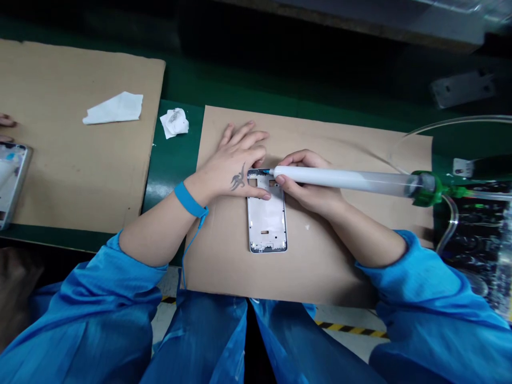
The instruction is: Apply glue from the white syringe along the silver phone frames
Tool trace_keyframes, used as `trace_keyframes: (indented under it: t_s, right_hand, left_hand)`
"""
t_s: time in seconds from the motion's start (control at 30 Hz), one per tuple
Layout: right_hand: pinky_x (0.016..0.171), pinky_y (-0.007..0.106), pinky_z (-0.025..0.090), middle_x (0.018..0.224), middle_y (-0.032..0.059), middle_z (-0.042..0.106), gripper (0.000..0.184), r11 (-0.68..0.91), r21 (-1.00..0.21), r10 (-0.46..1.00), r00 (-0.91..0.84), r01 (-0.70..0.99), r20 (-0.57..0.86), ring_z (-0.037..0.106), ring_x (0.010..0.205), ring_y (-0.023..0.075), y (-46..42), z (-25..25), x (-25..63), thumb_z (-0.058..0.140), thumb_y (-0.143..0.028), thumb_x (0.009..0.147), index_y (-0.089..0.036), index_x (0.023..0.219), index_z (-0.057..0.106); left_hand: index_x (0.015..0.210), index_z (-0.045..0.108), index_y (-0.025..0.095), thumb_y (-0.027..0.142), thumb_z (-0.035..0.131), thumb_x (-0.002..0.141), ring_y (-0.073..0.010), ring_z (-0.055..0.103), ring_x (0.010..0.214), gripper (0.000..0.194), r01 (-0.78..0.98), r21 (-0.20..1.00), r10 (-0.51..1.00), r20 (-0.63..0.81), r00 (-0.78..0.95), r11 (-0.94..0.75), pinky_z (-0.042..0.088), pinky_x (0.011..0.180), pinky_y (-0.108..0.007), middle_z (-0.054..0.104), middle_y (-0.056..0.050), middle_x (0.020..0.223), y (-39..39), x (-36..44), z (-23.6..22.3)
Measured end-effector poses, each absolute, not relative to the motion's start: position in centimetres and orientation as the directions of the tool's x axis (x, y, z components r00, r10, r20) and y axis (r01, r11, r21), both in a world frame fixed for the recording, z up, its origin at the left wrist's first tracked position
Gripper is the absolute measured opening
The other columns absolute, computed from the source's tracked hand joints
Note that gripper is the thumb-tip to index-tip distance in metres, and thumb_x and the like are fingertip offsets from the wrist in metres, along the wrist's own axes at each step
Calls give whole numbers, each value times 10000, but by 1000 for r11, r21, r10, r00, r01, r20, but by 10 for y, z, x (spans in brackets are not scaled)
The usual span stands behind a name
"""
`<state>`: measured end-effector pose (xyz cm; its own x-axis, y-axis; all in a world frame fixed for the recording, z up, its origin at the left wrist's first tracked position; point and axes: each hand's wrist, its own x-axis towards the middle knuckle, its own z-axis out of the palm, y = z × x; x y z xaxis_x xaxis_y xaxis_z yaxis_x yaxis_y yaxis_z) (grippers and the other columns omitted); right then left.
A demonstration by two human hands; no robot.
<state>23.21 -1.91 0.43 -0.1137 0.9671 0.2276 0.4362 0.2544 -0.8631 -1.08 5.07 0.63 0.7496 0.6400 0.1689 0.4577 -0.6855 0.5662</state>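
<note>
A phone frame (267, 224), silver-grey inside with a dark rim, lies flat on a cardboard sheet in front of me. My left hand (238, 160) grips its upper left part, thumb across the inner face and index finger curled at the top edge; the other fingers stretch out over the cardboard. Pinched in my right hand (310, 184) is a dispensing syringe (352, 178) filled with white material. It lies almost level, its blue needle tip at the frame's top edge; I cannot tell whether the tip touches. A green-capped end with tubing points right.
Cardboard (320, 266) covers the green bench (188, 80). A crumpled tissue (175, 122) lies to the left. Further left, another cardboard sheet (72, 176) bears a white paper piece (114, 108) and another phone frame (14, 181), near someone else's fingers (6, 121). A blue wrist-strap cord (188, 245) trails from my left wrist.
</note>
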Motion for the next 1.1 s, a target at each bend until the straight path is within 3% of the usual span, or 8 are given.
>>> trace_keyframes:
  t_s: [0.6, 1.1]
  right_hand:
    - [687, 380, 642, 906, 45, 801, 409, 196, -890, 980, -100, 412, 169, 729, 735, 219, -19, 2, 233, 924, -612, 851, -282, 986, 724]
    - [596, 353, 597, 859, 43, 790, 467, 192, -895, 980, -130, 402, 152, 723, 694, 212, -18, 6, 235, 946, -661, 823, -268, 943, 724]
  left_hand:
    - [990, 687, 256, 885, 875, 731, -526, 250, 1741, 705, 448, 623, 654, 139, 744, -641, 37, 1429, -799, 555, -119, 1709, 50, -9, 11]
    - [978, 688, 246, 869, 861, 754, -534, 254, 1734, 685, 464, 611, 654, 120, 747, -642, 46, 1430, -790, 520, -121, 1748, 52, -8, 9]
